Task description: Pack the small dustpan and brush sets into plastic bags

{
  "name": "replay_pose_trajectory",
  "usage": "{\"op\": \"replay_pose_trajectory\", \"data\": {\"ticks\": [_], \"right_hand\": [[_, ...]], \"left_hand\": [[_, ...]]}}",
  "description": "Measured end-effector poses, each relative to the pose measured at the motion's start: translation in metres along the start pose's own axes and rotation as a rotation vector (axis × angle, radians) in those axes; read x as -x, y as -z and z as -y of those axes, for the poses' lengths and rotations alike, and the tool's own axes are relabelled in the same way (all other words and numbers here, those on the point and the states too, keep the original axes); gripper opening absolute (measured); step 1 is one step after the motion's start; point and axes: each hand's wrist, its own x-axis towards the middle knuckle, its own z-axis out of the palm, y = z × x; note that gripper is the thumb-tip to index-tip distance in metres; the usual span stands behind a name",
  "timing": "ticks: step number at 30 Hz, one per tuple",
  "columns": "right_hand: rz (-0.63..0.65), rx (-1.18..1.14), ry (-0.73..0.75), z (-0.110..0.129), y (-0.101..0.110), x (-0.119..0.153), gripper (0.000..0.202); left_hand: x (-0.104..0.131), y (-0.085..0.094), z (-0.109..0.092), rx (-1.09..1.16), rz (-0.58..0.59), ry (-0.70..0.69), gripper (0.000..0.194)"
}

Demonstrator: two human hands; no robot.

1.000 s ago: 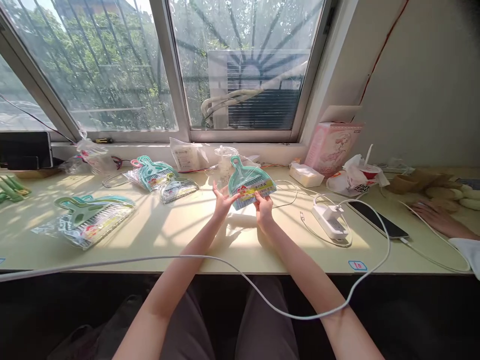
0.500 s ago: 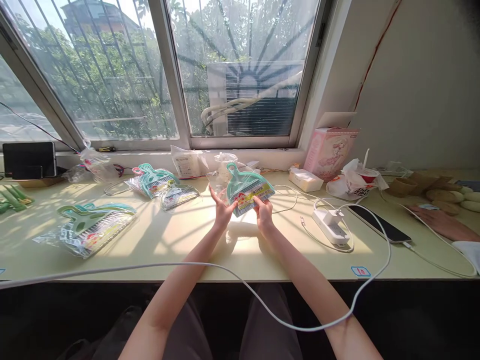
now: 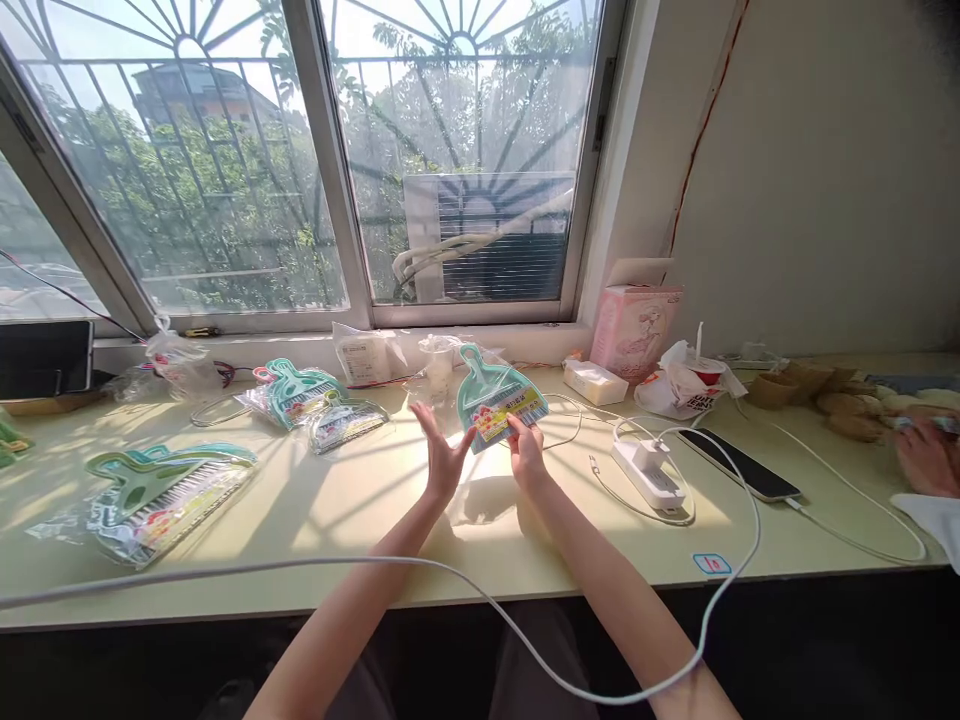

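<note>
Above the table in front of me is a small green dustpan-and-brush set (image 3: 491, 385) in clear wrap, its handle up and a yellow label across its lower part. My right hand (image 3: 526, 452) pinches its lower right edge, thumb over the label. My left hand (image 3: 444, 455) is beside its left edge, fingers spread, with the thumb tip at or very near the pack's corner. Left of my hands lie more wrapped sets: a larger green one (image 3: 172, 490) near the front, one with a teal dustpan (image 3: 296, 390) farther back, and a smaller one (image 3: 349, 422) beside it.
A white cable (image 3: 450, 568) hangs across my forearms. To the right are a power strip (image 3: 649, 475), a phone (image 3: 742, 465) and a pink box (image 3: 637, 330). Another person's hand (image 3: 930, 455) is at the far right, near brown rounded items (image 3: 847, 405).
My left hand has loosened from the dustpan-and-brush set and its fingers have spread. My right hand still holds the set. The view has tilted up, and the other person's hand has moved right.
</note>
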Motion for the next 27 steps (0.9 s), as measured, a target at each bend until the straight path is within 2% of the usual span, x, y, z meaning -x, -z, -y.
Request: {"op": "replay_pose_trajectory", "data": {"ticks": [2, 3, 4, 6, 8, 12, 14, 22, 27], "right_hand": [[-0.004, -0.024, -0.028, 0.001, -0.001, 0.001, 0.038], [-0.008, -0.039, -0.051, 0.001, -0.002, 0.002, 0.037], [-0.010, -0.049, -0.076, 0.001, -0.003, 0.003, 0.037], [0.001, -0.051, -0.110, 0.000, -0.005, 0.006, 0.036], [0.037, -0.019, -0.114, -0.001, -0.007, 0.009, 0.035], [0.087, 0.082, -0.100, -0.006, -0.009, 0.011, 0.034], [0.083, 0.095, -0.103, -0.009, -0.009, 0.009, 0.034], [0.115, 0.072, -0.073, -0.007, -0.008, 0.009, 0.032], [0.119, 0.071, -0.080, -0.003, -0.008, 0.013, 0.029]], "left_hand": [[-0.006, 0.006, -0.005, -0.194, -0.116, -0.127, 0.123], [-0.010, 0.009, -0.009, -0.278, -0.106, -0.194, 0.109], [-0.016, 0.009, -0.012, -0.356, -0.050, -0.253, 0.094], [-0.027, 0.006, -0.021, -0.509, 0.138, -0.323, 0.071], [-0.037, -0.003, -0.031, -0.683, 0.290, -0.337, 0.058], [-0.045, -0.020, -0.051, -1.115, 0.423, -0.327, 0.044], [-0.046, -0.023, -0.059, -1.252, 0.470, -0.320, 0.042], [-0.066, -0.024, -0.084, -1.290, 0.495, -0.191, 0.035], [-0.086, -0.021, -0.083, -1.326, 0.510, -0.224, 0.030]]}}
